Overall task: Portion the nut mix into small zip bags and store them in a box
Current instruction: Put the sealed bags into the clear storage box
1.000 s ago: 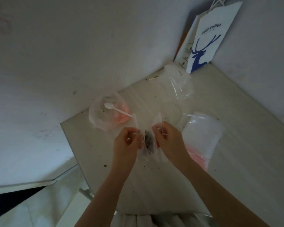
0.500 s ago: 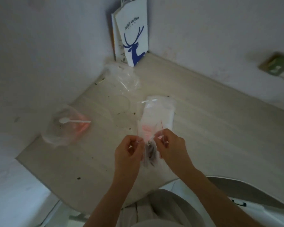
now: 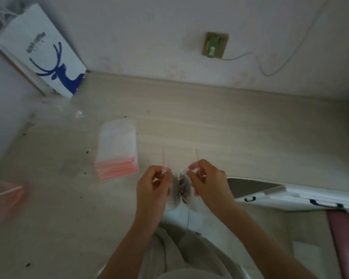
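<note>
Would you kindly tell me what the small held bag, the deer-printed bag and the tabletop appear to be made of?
The small zip bag looks like thin clear plastic film: dark contents show through, with red seal strips at its mouth. The deer-printed bag is probably matte white paper, standing stiff with flat faces. The tabletop has a pale wood-grain finish, perhaps laminate.

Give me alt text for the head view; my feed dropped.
The left hand and right hand pinch the top of a small zip bag holding dark nut mix, over the near edge of the table. A stack of empty zip bags lies to their left; a deer-print paper bag stands in the far-left corner.
</note>
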